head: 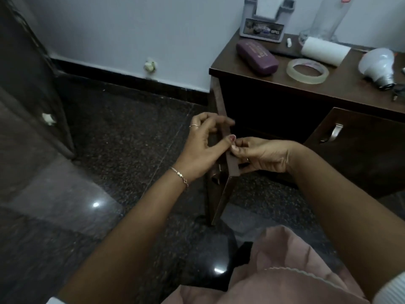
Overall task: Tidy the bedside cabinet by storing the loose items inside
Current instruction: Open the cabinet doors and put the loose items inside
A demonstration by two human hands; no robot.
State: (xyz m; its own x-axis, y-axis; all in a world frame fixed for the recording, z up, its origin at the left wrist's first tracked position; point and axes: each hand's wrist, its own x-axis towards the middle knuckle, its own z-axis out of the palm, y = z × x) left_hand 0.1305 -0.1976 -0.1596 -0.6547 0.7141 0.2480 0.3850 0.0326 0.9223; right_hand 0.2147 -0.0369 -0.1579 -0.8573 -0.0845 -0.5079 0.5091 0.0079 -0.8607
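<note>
Head view | my left hand (203,148) and right hand (263,154) gripped cabinet door (222,200) by its edge | risk: a jolt might roll bulb (378,66) off tabletop (263,83)

Dim, soft, w/ glare spots on floor (95,204), fisheye-warped edges
</note>
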